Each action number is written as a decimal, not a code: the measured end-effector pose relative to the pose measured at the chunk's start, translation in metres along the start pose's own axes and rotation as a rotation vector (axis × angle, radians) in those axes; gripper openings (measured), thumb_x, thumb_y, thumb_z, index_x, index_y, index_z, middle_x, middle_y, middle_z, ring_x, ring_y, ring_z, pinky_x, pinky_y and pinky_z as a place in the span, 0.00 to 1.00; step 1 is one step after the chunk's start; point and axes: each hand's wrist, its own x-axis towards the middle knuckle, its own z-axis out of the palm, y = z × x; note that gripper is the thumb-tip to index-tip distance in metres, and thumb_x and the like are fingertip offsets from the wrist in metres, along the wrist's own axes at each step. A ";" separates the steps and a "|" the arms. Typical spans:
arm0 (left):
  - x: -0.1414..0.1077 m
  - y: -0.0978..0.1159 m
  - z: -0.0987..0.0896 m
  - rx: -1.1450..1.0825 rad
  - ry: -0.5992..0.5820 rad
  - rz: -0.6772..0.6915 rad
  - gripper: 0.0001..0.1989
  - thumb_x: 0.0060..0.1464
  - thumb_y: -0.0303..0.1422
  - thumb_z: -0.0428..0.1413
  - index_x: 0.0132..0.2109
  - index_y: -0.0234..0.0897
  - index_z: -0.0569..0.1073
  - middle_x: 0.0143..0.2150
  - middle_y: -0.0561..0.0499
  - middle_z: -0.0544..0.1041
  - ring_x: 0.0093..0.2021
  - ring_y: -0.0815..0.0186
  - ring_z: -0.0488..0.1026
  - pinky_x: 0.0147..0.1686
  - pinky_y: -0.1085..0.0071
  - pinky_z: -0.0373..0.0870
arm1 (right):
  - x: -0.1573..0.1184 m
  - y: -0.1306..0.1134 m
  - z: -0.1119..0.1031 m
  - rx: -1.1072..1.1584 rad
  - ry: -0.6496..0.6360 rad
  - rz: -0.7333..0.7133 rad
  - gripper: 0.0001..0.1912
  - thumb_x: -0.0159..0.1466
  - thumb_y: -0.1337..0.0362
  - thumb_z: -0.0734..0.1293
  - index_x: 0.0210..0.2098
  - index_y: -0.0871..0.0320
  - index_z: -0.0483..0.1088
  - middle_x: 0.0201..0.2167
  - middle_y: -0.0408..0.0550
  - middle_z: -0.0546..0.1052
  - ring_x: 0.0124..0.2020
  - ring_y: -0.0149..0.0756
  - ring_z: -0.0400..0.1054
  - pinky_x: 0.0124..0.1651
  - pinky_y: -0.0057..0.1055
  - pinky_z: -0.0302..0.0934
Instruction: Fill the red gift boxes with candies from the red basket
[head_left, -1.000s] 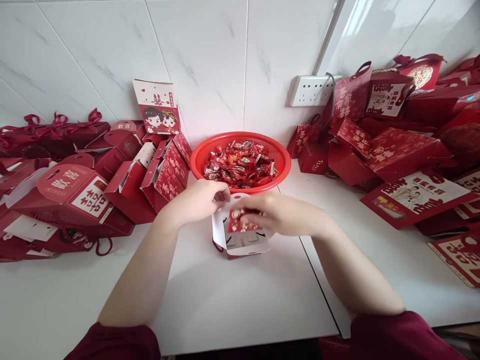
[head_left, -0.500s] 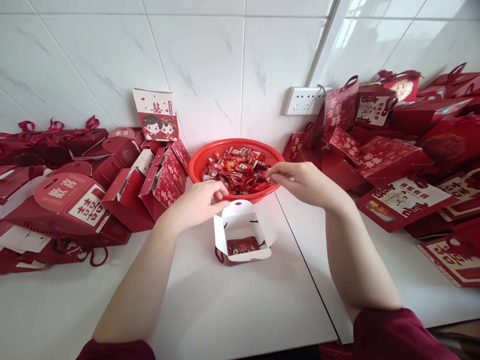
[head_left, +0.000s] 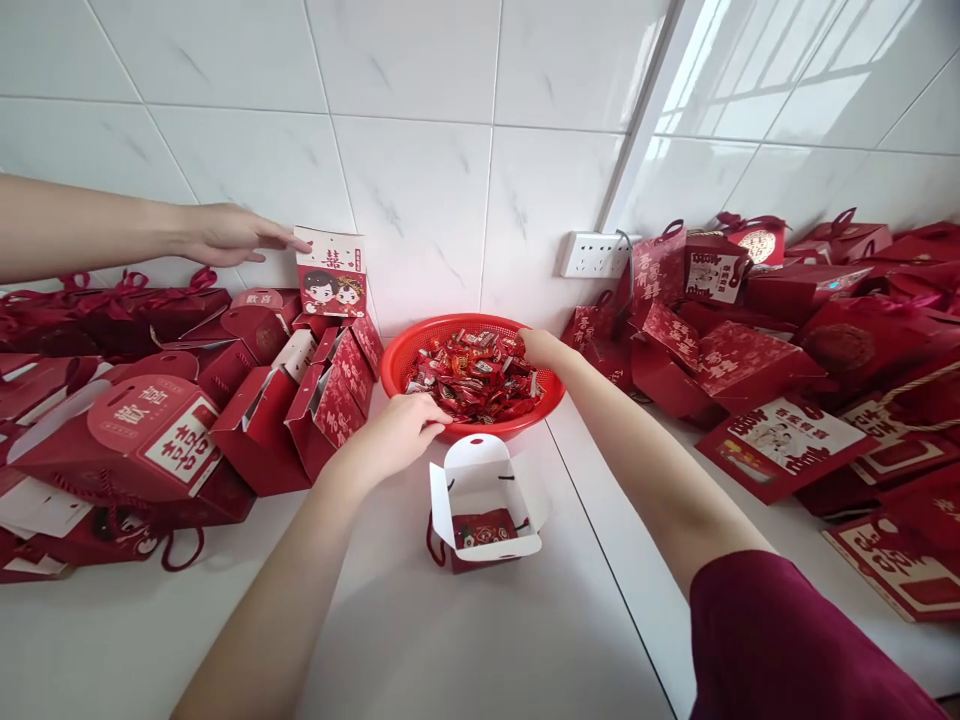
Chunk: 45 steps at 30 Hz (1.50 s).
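Observation:
At the near left of the red plastic basket (head_left: 395,375), my left hand (head_left: 405,425) hangs over the rim, its fingers bent and close together. What they hold, if anything, cannot be made out. My right hand (head_left: 546,350) reaches over the basket's right rim, its fingers down among the red wrapped candies (head_left: 480,370) and mostly hidden. In front of the basket stands an open gift box (head_left: 476,452) with a white inside, its flaps folded outward. A dark red patterned packet (head_left: 482,528) lies at its bottom.
Another person's hand (head_left: 232,232) reaches in from the left to an upright card-topped box (head_left: 332,275). Red gift boxes (head_left: 142,420) crowd the left side, and more gift boxes (head_left: 787,430) the right. A power strip (head_left: 596,255) is on the tiled wall.
My right hand has lowered into the candies, and my left hand has come to the basket's near edge. Another person's arm has entered from the left. The view has tilted up slightly.

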 end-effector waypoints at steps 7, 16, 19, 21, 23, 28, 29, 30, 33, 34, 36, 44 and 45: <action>0.000 0.011 0.004 0.137 0.064 -0.023 0.14 0.61 0.31 0.50 0.38 0.41 0.82 0.38 0.46 0.79 0.40 0.60 0.75 0.39 0.69 0.67 | 0.050 -0.003 0.014 0.054 0.003 -0.029 0.19 0.69 0.59 0.65 0.56 0.59 0.67 0.54 0.54 0.71 0.50 0.42 0.69 0.51 0.45 0.67; 0.000 0.012 0.009 0.132 0.073 -0.042 0.15 0.61 0.29 0.49 0.37 0.39 0.81 0.36 0.45 0.78 0.39 0.60 0.76 0.38 0.68 0.67 | 0.044 -0.011 0.030 0.062 -0.272 -0.039 0.18 0.68 0.59 0.66 0.55 0.59 0.67 0.52 0.53 0.72 0.47 0.40 0.71 0.48 0.42 0.69; 0.000 0.012 0.010 0.137 0.080 -0.049 0.14 0.61 0.29 0.49 0.37 0.39 0.81 0.36 0.45 0.78 0.38 0.60 0.76 0.37 0.69 0.67 | 0.044 -0.015 0.023 0.013 -0.391 -0.016 0.17 0.68 0.59 0.66 0.53 0.60 0.69 0.50 0.52 0.73 0.46 0.40 0.71 0.47 0.42 0.69; 0.000 0.013 0.010 0.143 0.083 -0.056 0.14 0.61 0.28 0.50 0.36 0.38 0.81 0.36 0.45 0.78 0.37 0.61 0.76 0.37 0.69 0.67 | 0.039 -0.018 0.021 -0.005 -0.447 -0.024 0.16 0.68 0.59 0.66 0.52 0.61 0.69 0.50 0.52 0.73 0.46 0.40 0.71 0.47 0.42 0.69; -0.001 0.015 0.011 0.151 0.086 -0.063 0.14 0.61 0.28 0.50 0.36 0.38 0.81 0.36 0.45 0.78 0.37 0.61 0.76 0.37 0.69 0.67 | 0.027 -0.021 0.020 0.007 -0.459 -0.068 0.16 0.67 0.60 0.67 0.53 0.60 0.69 0.50 0.52 0.73 0.47 0.40 0.71 0.49 0.43 0.68; -0.002 0.018 0.011 0.166 0.100 -0.067 0.14 0.61 0.29 0.50 0.35 0.39 0.81 0.37 0.45 0.79 0.37 0.60 0.76 0.37 0.68 0.68 | -0.024 -0.018 0.020 0.148 -0.249 -0.199 0.25 0.62 0.73 0.67 0.58 0.53 0.69 0.56 0.53 0.73 0.55 0.51 0.67 0.56 0.43 0.62; -0.002 0.018 0.011 0.166 0.102 -0.064 0.14 0.61 0.29 0.50 0.35 0.39 0.81 0.37 0.45 0.79 0.37 0.60 0.76 0.37 0.68 0.68 | -0.036 -0.016 0.019 0.189 -0.190 -0.216 0.26 0.62 0.74 0.65 0.58 0.53 0.69 0.56 0.53 0.73 0.56 0.51 0.67 0.57 0.42 0.60; -0.002 0.018 0.011 0.165 0.104 -0.061 0.14 0.61 0.29 0.51 0.35 0.39 0.81 0.37 0.45 0.79 0.37 0.60 0.76 0.36 0.68 0.68 | -0.046 -0.015 0.018 0.233 -0.133 -0.233 0.26 0.62 0.74 0.64 0.59 0.54 0.68 0.57 0.53 0.73 0.57 0.51 0.66 0.58 0.42 0.59; -0.001 0.016 0.010 0.155 0.115 -0.051 0.13 0.60 0.29 0.51 0.36 0.40 0.81 0.38 0.47 0.80 0.37 0.60 0.77 0.37 0.68 0.68 | -0.076 -0.015 0.014 0.368 0.001 -0.280 0.26 0.66 0.69 0.62 0.63 0.58 0.61 0.58 0.54 0.71 0.57 0.46 0.65 0.59 0.40 0.59; -0.001 0.016 0.010 0.155 0.120 -0.049 0.13 0.60 0.29 0.51 0.37 0.40 0.81 0.39 0.47 0.80 0.39 0.60 0.77 0.38 0.67 0.69 | -0.085 -0.016 0.014 0.422 0.018 -0.308 0.26 0.67 0.67 0.61 0.64 0.58 0.59 0.57 0.54 0.72 0.56 0.43 0.66 0.58 0.38 0.60; -0.001 0.018 0.011 0.134 0.145 -0.057 0.11 0.59 0.30 0.53 0.42 0.41 0.81 0.43 0.48 0.80 0.42 0.60 0.77 0.40 0.67 0.69 | -0.100 -0.021 0.015 0.647 -0.009 -0.398 0.26 0.68 0.63 0.60 0.65 0.59 0.56 0.52 0.52 0.75 0.53 0.39 0.69 0.55 0.37 0.64; -0.006 0.038 0.008 -0.400 0.335 -0.085 0.16 0.58 0.46 0.56 0.45 0.41 0.77 0.43 0.51 0.81 0.41 0.63 0.77 0.42 0.69 0.72 | -0.151 -0.044 0.003 1.439 -0.316 -0.553 0.25 0.64 0.65 0.69 0.60 0.56 0.63 0.44 0.48 0.76 0.42 0.33 0.71 0.51 0.36 0.66; -0.007 0.040 0.007 -0.443 0.342 -0.066 0.15 0.58 0.46 0.56 0.43 0.40 0.77 0.41 0.51 0.81 0.40 0.64 0.77 0.42 0.69 0.72 | -0.156 -0.047 0.000 1.445 -0.323 -0.571 0.25 0.64 0.65 0.69 0.60 0.55 0.63 0.43 0.47 0.76 0.41 0.33 0.71 0.50 0.36 0.66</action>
